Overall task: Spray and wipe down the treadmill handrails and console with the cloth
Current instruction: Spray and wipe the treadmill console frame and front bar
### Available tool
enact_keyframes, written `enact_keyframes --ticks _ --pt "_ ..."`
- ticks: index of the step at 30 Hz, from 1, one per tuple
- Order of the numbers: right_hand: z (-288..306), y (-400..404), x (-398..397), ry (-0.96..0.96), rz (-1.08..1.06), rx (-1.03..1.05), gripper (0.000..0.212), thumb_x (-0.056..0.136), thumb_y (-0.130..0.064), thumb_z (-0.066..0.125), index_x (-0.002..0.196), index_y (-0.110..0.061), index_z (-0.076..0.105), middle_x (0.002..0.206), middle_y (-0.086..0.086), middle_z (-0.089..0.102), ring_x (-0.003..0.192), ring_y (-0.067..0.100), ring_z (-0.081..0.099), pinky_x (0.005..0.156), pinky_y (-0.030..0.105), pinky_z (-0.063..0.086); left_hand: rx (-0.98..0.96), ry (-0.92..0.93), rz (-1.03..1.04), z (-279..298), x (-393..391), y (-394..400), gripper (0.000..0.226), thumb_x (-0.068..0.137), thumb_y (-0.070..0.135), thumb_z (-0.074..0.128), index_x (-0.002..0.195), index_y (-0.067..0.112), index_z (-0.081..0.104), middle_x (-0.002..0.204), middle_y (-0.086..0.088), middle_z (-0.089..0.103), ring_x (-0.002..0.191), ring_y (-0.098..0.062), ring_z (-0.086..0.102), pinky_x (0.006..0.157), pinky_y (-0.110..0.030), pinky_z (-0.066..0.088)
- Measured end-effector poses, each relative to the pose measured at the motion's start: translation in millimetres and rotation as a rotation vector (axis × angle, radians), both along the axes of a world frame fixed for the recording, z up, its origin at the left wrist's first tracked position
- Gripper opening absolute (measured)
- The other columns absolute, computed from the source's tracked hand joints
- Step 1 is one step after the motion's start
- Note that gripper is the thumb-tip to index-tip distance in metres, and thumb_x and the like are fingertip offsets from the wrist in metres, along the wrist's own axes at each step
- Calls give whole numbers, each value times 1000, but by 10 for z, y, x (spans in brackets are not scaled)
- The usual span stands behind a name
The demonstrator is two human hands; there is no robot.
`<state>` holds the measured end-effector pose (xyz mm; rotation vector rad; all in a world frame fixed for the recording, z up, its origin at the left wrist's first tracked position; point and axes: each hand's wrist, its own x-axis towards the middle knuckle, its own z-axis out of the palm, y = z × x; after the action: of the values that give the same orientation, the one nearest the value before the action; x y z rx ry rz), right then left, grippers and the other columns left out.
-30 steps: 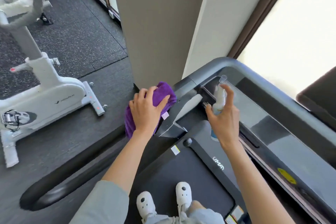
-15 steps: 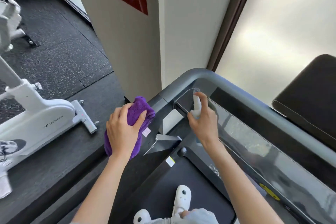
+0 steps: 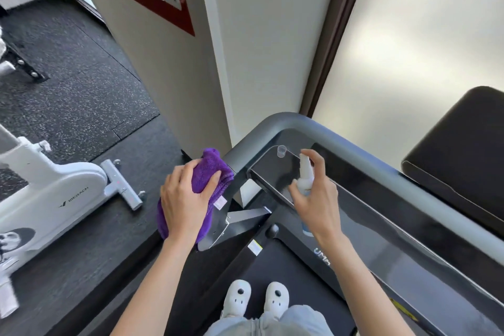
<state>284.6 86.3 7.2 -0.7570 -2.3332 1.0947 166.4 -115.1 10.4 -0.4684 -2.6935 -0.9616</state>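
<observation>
L hand (image 3: 182,200) on cloth (image 3: 207,172), R hand (image 3: 317,199) round bottle (image 3: 305,176)

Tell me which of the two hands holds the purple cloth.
The left hand grips the purple cloth against the treadmill's left handrail. The right hand instead holds a white spray bottle over the console.

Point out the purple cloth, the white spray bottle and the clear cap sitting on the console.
purple microfibre cloth (image 3: 207,169), head view, on the folded top beside the thumb.
white plastic spray bottle (image 3: 305,175), head view, on its neck.
small clear plastic cap (image 3: 281,150), head view, on its side wall.
</observation>
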Motion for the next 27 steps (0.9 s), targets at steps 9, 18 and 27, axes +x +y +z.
enact_keyframes --ticks 9,18,27 --pt "81 74 -122 169 -195 -63 60 83 -2 57 121 -45 39 59 0 46 50 20 44 54 31 46 -114 48 -92 -129 -142 159 45 81 43 72 113 12 68 100 -7 65 87 -31 59 73 -45 46" --pt "7 72 -147 65 -212 -14 61 86 -4 62 129 -38 35 60 1 45 53 18 41 57 38 47 -128 34 -78 -202 -174 155 49 81 49 69 116 15 67 103 -5 64 91 -30 57 73 -45 45" --pt "-111 162 -872 -303 -109 125 59 89 -8 58 138 -28 32 83 0 54 75 36 59 62 38 45 -138 -17 -108 -216 -141 96 55 77 51 73 121 19 64 111 -4 61 98 -30 57 77 -46 48"
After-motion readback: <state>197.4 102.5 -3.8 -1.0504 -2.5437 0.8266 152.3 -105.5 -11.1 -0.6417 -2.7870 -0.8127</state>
